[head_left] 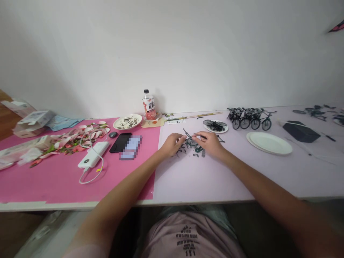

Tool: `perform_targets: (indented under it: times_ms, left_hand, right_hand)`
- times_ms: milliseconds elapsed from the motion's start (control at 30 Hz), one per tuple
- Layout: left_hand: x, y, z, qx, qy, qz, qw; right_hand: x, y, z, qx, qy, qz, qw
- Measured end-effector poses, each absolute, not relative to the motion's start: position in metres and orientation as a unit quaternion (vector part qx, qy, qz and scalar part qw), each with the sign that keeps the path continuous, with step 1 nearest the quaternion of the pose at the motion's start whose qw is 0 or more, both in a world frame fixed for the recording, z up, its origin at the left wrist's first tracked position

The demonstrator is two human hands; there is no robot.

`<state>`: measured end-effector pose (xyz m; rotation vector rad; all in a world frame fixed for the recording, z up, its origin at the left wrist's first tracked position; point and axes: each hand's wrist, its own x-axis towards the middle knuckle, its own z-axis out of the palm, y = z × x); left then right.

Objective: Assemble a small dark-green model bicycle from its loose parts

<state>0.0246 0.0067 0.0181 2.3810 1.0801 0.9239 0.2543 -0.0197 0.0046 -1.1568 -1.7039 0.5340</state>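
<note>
Both hands meet over small dark plastic parts on the pale half of the table. My left hand (172, 144) is closed in a pinch on a thin dark model bicycle part (184, 131), which juts up past its fingertips. My right hand (211, 144) pinches at the same spot; its fingertips hide what they grip. Beneath and between the hands lie loose model bicycle parts (199, 149), dark green and black. Behind my right hand, a white plate (226, 129) holds black wheels and thin black parts. Several assembled model bicycles (249, 119) stand in a row farther right.
White oval plates (268, 144) and a black angular object (301, 131) lie to the right. On the pink left half are a black phone (120, 143), a white power bank (94, 154) with cable, pink petal-like pieces (72, 139), a plate (138, 123) of bits and a bottle (149, 106).
</note>
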Motion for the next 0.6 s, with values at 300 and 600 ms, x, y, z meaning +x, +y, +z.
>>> perform_targets:
  times_ms: [300,600]
  left_hand:
    - [0.039,-0.003,0.009,0.778,0.407,0.383,0.288]
    - [0.029,-0.004,0.009,0.849,0.395,0.311,0.165]
  right_hand:
    - [0.247,-0.028,0.011,-0.456,-0.738,0.245,0.433]
    - [0.322,0.007,0.028,-0.615,-0.726,0.05,0.302]
